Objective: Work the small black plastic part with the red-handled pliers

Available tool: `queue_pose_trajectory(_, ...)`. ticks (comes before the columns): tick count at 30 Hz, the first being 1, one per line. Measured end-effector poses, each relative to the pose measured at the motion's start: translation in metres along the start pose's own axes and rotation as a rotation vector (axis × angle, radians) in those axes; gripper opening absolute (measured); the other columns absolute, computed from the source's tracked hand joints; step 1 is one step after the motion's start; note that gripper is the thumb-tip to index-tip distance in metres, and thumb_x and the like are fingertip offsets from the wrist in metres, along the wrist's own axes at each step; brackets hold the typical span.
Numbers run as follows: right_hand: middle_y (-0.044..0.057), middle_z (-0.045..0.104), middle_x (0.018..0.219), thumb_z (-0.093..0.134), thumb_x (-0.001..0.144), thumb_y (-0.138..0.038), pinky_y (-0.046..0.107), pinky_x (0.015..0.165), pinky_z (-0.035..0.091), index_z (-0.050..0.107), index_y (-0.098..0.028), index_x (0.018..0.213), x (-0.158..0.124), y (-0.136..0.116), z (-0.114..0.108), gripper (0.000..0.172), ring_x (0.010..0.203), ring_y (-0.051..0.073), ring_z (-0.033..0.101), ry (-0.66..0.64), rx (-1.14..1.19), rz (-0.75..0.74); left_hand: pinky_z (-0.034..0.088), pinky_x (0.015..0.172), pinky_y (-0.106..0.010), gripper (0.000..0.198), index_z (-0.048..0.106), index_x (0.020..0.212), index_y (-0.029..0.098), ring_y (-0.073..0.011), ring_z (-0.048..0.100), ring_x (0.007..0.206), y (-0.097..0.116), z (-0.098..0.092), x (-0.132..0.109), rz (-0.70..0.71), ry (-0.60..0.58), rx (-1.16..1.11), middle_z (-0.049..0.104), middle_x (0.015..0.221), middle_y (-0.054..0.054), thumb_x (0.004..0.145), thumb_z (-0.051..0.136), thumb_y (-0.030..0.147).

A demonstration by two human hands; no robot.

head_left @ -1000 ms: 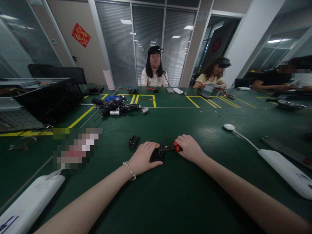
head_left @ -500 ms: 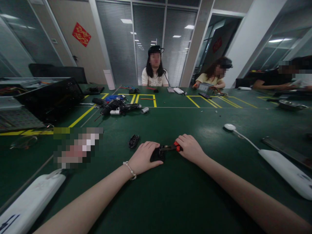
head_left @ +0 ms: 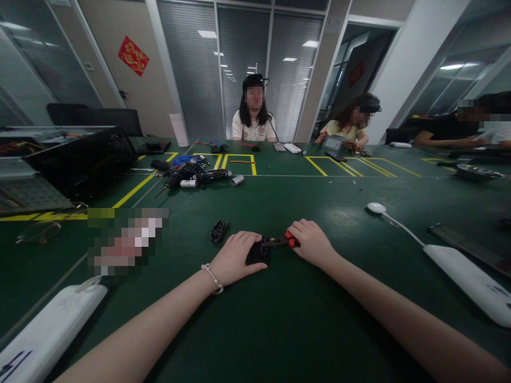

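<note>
My left hand [head_left: 235,258] lies curled over a small black part [head_left: 256,254] on the green table [head_left: 279,319] and presses it down. My right hand [head_left: 313,242] is closed round the red handles of small pliers [head_left: 279,242], whose metal jaws reach left onto the black part. Another small black piece [head_left: 219,231] rests on the table just left of my left hand.
A pile of dark tools and a screwdriver [head_left: 187,174] sits further back on the left. A white power strip [head_left: 467,276] with its cable lies to the right, another white device [head_left: 43,335] at the near left. Three people sit across the table. A black case [head_left: 83,159] stands at far left.
</note>
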State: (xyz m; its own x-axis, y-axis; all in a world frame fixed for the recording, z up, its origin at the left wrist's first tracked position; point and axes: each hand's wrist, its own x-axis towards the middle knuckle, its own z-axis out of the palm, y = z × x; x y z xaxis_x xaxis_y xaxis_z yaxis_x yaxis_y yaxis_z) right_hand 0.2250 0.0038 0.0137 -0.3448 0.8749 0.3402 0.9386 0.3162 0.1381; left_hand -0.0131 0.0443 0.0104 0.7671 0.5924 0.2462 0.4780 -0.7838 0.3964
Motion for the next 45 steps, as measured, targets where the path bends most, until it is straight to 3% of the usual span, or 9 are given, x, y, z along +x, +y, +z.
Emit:
queue_pose_trajectory(16, 0.006, 0.056, 0.084, 0.055, 0.065, -0.018, 0.031, 0.07, 0.031, 0.055, -0.016, 0.084, 0.0001, -0.0004, -0.0033, 0.019, 0.078, 0.019, 0.045, 0.011, -0.089, -0.013, 0.035, 0.09, -0.039, 0.054, 0.041, 0.114, 0.021, -0.0238, 0.044, 0.107, 0.0009, -0.0008, -0.0006, 0.006, -0.003, 0.021, 0.049, 0.116, -0.006, 0.072, 0.058, 0.048)
queue_pose_trajectory(45, 0.006, 0.055, 0.084, 0.053, 0.066, -0.017, 0.029, 0.069, 0.032, 0.055, -0.016, 0.082, 0.0018, 0.0006, 0.0002, 0.016, 0.078, 0.018, 0.044, -0.004, -0.02, -0.019, 0.035, 0.09, -0.04, 0.054, 0.041, 0.114, 0.02, -0.0241, 0.043, 0.107, 0.0005, 0.0004, -0.0003, 0.016, 0.01, 0.02, 0.049, 0.115, -0.007, 0.072, 0.058, 0.049)
